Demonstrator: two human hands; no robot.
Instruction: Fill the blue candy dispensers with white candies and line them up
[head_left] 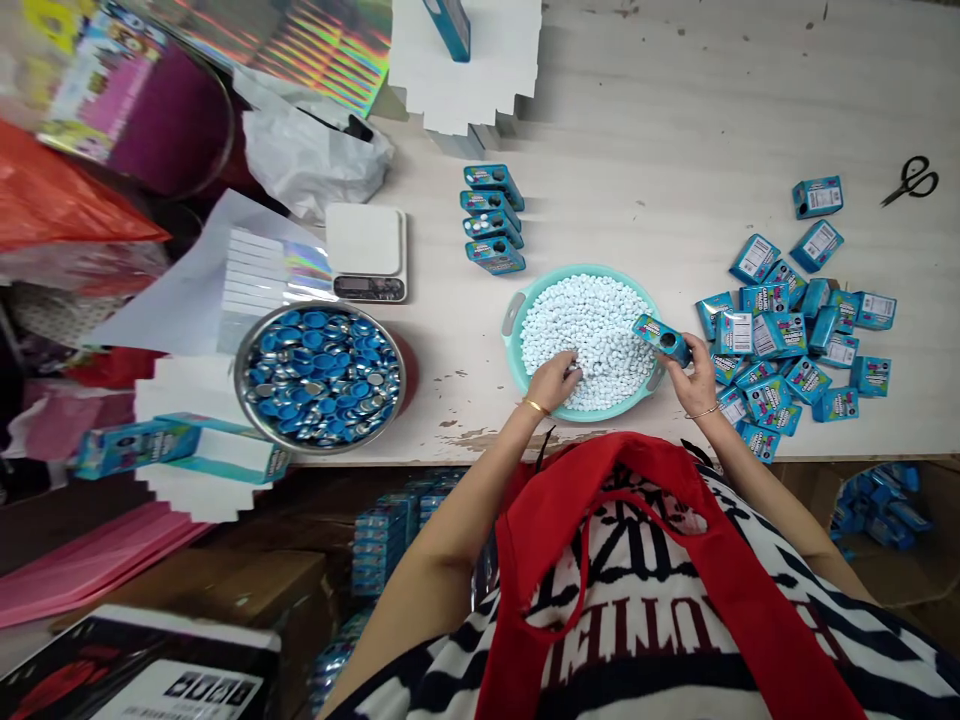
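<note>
A turquoise plastic basin (511, 350) full of small white candy-like pellets (592, 320) stands near the table's front edge. My left hand (551, 382) reaches into the pellets at the basin's near left, its fingers curled in among them and the fingertips partly hidden. Over the basin's right rim, my right hand (694, 378) grips a small blue box (661, 338) by its right end. The box is tilted, and a dark round hole shows in its upper side. Left of and behind the basin stand several similar blue boxes (493, 225) in a row, some with white pellets at their holes.
Many blue boxes (772, 335) lie heaped at right, near black scissors (916, 182). At left are a metal bowl (241, 375) of blue-and-silver caps and a white scale (366, 245). White card sheets (487, 90) are stacked at the back. A carton (847, 560) below holds more boxes.
</note>
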